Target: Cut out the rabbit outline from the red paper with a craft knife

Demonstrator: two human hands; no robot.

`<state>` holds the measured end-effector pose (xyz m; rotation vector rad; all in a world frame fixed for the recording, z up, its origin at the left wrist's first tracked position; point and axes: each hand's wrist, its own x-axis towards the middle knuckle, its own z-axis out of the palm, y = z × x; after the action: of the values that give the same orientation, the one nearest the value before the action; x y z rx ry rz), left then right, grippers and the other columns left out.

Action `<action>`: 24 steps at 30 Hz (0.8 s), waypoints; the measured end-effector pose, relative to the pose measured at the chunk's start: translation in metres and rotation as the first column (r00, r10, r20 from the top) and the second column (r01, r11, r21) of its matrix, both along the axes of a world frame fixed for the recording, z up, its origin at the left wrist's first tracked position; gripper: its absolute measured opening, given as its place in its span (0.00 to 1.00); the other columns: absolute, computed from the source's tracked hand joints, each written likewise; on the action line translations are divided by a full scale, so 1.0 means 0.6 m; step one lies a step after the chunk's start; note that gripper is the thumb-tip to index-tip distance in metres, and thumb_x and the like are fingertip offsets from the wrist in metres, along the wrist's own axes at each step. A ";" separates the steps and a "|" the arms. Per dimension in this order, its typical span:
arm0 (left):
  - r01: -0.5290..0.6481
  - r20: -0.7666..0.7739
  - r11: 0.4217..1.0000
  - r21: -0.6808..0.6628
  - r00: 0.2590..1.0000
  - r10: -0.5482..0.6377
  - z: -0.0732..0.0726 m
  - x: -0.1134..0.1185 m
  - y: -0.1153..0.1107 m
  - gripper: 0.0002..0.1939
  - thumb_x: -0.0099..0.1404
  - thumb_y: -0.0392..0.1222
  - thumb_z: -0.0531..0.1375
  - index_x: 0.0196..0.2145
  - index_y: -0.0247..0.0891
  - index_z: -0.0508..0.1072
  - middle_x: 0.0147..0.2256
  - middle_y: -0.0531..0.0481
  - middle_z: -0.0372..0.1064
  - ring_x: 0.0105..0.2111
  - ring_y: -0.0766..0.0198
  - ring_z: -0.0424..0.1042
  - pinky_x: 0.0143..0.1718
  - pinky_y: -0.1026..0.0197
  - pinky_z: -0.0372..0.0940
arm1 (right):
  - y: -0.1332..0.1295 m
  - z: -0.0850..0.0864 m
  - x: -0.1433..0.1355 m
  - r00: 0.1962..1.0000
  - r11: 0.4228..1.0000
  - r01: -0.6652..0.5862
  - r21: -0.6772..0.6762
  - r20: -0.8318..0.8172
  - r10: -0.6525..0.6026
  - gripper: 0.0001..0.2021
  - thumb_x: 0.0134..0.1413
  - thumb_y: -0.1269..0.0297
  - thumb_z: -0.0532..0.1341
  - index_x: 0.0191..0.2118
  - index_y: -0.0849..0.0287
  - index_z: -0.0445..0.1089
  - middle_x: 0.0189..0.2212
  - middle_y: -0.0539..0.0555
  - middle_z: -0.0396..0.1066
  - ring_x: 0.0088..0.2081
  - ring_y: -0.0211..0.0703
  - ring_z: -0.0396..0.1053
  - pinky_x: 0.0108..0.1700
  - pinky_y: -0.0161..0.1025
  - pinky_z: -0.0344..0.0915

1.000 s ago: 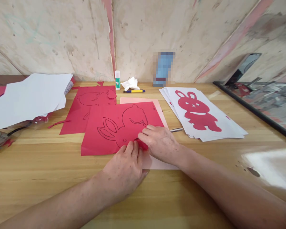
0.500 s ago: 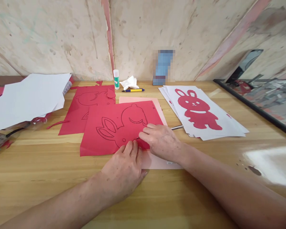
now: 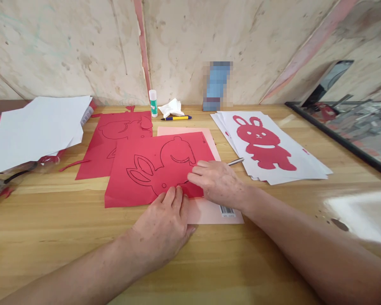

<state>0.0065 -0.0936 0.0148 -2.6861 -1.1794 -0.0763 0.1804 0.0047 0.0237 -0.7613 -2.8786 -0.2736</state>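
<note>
A red sheet of paper with a printed rabbit outline lies tilted over a pale pink pad that has a barcode. My left hand rests on the sheet's near edge, fingers laid on the paper and holding nothing. Pinched in my right hand is a slim silver craft knife. Its back end sticks out behind the knuckles, and its tip meets the paper near the rabbit's outline, mostly covered by my fingers. A curved line farther up the sheet looks cut through.
Another red sheet with partly cut outlines lies behind at left. White papers are piled far left. A glue stick, crumpled tissue and yellow-blue pen sit by the wall. At right, a red paper rabbit lies on white sheets.
My right hand has shifted slightly right along the outline, and the knife's back end has tipped up. The pad's barcode is now uncovered. My left hand stays nearly in place.
</note>
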 end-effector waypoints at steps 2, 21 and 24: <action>0.003 -0.001 1.000 0.011 1.000 -0.003 0.001 0.000 0.000 0.24 0.68 0.47 0.49 0.48 0.21 0.69 0.46 0.28 0.67 0.46 0.44 0.66 0.42 0.48 0.65 | 0.004 -0.002 0.002 1.000 1.000 -0.013 0.008 -0.001 0.013 0.12 0.41 0.83 0.52 0.25 0.60 0.66 0.20 0.51 0.62 0.27 0.39 0.53 0.26 0.38 0.40; -0.004 0.029 0.999 -0.052 1.000 0.006 0.007 -0.003 0.003 0.23 0.68 0.47 0.49 0.48 0.23 0.67 0.46 0.30 0.66 0.46 0.46 0.65 0.43 0.47 0.64 | 0.019 -0.004 0.016 0.998 1.000 -0.023 0.006 0.059 0.022 0.12 0.42 0.82 0.52 0.27 0.59 0.67 0.22 0.52 0.64 0.28 0.40 0.55 0.27 0.38 0.43; 0.001 0.024 0.998 -0.059 1.000 0.000 0.007 -0.006 0.003 0.23 0.68 0.47 0.49 0.48 0.23 0.67 0.47 0.30 0.66 0.47 0.46 0.65 0.45 0.48 0.64 | 0.016 -0.002 0.017 0.998 1.000 -0.012 0.008 0.063 0.011 0.11 0.41 0.82 0.52 0.27 0.60 0.67 0.22 0.52 0.64 0.28 0.40 0.56 0.27 0.38 0.44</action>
<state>0.0029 -0.0916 0.0193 -2.7441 -1.2060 -0.0749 0.1909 0.0141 0.0225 -0.7473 -2.9377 -0.3137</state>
